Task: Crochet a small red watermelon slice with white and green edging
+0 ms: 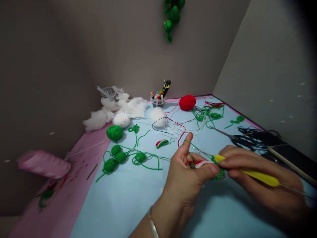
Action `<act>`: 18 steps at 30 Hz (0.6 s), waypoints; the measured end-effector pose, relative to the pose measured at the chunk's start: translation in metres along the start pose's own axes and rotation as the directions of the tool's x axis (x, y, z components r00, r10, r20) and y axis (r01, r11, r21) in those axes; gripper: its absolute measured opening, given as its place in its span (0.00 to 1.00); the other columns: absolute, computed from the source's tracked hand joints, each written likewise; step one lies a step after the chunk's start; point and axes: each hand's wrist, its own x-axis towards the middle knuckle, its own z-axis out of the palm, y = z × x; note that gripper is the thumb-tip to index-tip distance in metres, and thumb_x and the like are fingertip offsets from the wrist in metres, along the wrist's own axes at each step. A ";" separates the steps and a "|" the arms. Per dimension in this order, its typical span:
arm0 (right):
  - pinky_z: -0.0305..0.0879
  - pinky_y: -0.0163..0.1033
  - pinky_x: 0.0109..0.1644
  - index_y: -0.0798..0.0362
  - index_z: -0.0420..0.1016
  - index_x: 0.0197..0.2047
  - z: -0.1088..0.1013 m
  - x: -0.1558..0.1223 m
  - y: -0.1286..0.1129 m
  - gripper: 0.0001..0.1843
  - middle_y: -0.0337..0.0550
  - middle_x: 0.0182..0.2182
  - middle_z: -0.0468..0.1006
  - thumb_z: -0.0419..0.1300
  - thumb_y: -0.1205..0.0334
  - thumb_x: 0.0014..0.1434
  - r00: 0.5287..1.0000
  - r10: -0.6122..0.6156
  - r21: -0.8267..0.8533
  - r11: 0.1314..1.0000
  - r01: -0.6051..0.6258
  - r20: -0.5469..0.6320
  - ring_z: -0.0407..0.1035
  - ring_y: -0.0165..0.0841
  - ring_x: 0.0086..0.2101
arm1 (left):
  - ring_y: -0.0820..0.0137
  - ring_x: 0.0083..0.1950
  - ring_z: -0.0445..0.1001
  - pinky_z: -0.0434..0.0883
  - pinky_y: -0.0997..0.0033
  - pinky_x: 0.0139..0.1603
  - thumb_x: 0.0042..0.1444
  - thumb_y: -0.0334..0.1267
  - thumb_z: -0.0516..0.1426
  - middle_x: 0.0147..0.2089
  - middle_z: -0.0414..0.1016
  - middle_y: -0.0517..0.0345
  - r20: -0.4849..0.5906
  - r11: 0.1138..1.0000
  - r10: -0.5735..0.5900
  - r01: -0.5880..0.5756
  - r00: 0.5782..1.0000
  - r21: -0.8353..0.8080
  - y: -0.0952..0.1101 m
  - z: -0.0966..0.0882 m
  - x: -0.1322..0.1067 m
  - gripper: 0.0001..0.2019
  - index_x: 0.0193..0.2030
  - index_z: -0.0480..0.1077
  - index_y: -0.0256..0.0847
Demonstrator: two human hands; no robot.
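Observation:
My left hand [187, 178] pinches a small crochet piece [218, 175] in green, white and red between thumb and fingers. Its index finger points up with green yarn [195, 145] running over it. In my right hand [262, 178] is a crochet hook [260, 177] with a yellow handle, its metal tip close above the piece, beside the green strand. Part of the crochet piece is hidden behind the left thumb. Beyond the hands, a small finished-looking watermelon slice [162, 143] in red, white and green crochet lies on the blue table surface [119, 205].
Green yarn balls [114, 133], a white yarn ball [121, 120] and fluffy stuffing [133, 107] sit at left. Farther back are a pen cup [158, 99] and a red yarn ball [187, 102]. Scissors [237, 138] and a phone [292, 162] lie right. A pink cone [44, 164] stands at the left edge.

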 end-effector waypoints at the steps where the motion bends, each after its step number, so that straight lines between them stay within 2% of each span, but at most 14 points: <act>1: 0.79 0.37 0.38 0.38 0.83 0.43 0.002 -0.001 -0.001 0.15 0.37 0.33 0.83 0.65 0.68 0.57 0.998 0.048 0.013 0.999 -0.048 -0.042 0.79 0.36 0.34 | 0.78 0.26 0.66 0.61 0.78 0.29 0.30 0.29 0.75 0.25 0.71 0.69 0.000 1.000 0.006 -0.006 1.000 0.005 0.001 0.000 -0.001 0.61 0.74 0.54 0.41; 3: 0.79 0.36 0.37 0.37 0.84 0.43 0.004 -0.003 -0.002 0.13 0.37 0.35 0.85 0.66 0.64 0.57 0.980 0.152 0.010 0.988 -0.152 -0.127 0.80 0.36 0.35 | 0.78 0.26 0.67 0.62 0.78 0.30 0.31 0.29 0.75 0.24 0.71 0.69 0.002 1.000 0.013 -0.013 1.000 0.013 0.002 0.001 -0.001 0.63 0.75 0.50 0.43; 6: 0.80 0.34 0.33 0.38 0.86 0.39 0.005 0.002 -0.004 0.09 0.39 0.32 0.87 0.70 0.57 0.53 0.936 0.311 0.017 0.950 -0.313 -0.162 0.81 0.37 0.31 | 0.78 0.25 0.67 0.64 0.78 0.31 0.34 0.29 0.74 0.24 0.72 0.70 0.016 0.999 0.013 -0.013 1.000 0.039 0.003 0.003 -0.002 0.61 0.75 0.50 0.42; 8: 0.78 0.32 0.28 0.41 0.86 0.32 0.007 0.007 -0.005 0.07 0.40 0.27 0.86 0.74 0.54 0.47 0.885 0.438 0.170 0.895 -0.413 -0.155 0.80 0.35 0.26 | 0.78 0.27 0.68 0.65 0.77 0.33 0.36 0.28 0.73 0.25 0.73 0.68 -0.001 0.998 0.024 -0.024 1.000 0.061 0.002 0.004 0.000 0.57 0.74 0.53 0.40; 10: 0.77 0.31 0.27 0.43 0.85 0.27 0.008 0.011 -0.004 0.09 0.40 0.25 0.84 0.76 0.53 0.42 0.825 0.549 0.372 0.799 -0.473 -0.131 0.78 0.34 0.24 | 0.77 0.28 0.69 0.66 0.77 0.34 0.40 0.27 0.70 0.27 0.73 0.66 -0.055 0.996 0.041 -0.036 0.998 0.080 0.001 0.005 0.002 0.51 0.72 0.57 0.36; 13: 0.77 0.32 0.27 0.45 0.83 0.27 0.011 0.012 -0.001 0.12 0.40 0.26 0.82 0.77 0.50 0.40 0.778 0.623 0.517 0.693 -0.503 -0.077 0.77 0.32 0.24 | 0.77 0.29 0.70 0.68 0.77 0.35 0.40 0.24 0.68 0.28 0.73 0.65 -0.135 0.995 0.037 -0.024 0.990 0.095 -0.001 0.007 0.005 0.42 0.66 0.64 0.31; 15: 0.77 0.33 0.27 0.44 0.84 0.28 0.012 0.011 0.001 0.12 0.40 0.27 0.83 0.76 0.47 0.43 0.783 0.618 0.511 0.696 -0.505 -0.068 0.78 0.32 0.24 | 0.76 0.30 0.71 0.69 0.76 0.36 0.37 0.22 0.68 0.28 0.73 0.64 -0.153 0.994 0.040 -0.024 0.987 0.104 -0.002 0.007 0.005 0.41 0.64 0.67 0.31; 16: 0.78 0.33 0.29 0.43 0.85 0.29 0.012 0.009 0.002 0.11 0.40 0.28 0.84 0.74 0.47 0.46 0.804 0.589 0.473 0.733 -0.489 -0.081 0.79 0.32 0.26 | 0.76 0.30 0.71 0.70 0.76 0.35 0.36 0.22 0.69 0.29 0.73 0.64 -0.160 0.993 0.054 -0.035 0.986 0.115 -0.003 0.008 0.005 0.43 0.64 0.67 0.32; 18: 0.80 0.34 0.33 0.40 0.86 0.33 0.013 0.006 0.002 0.08 0.40 0.33 0.86 0.71 0.48 0.52 0.875 0.468 0.314 0.855 -0.413 -0.123 0.81 0.34 0.32 | 0.77 0.29 0.71 0.70 0.77 0.33 0.35 0.21 0.69 0.31 0.73 0.64 -0.171 0.986 0.095 -0.068 0.981 0.154 -0.003 0.009 0.004 0.47 0.66 0.64 0.34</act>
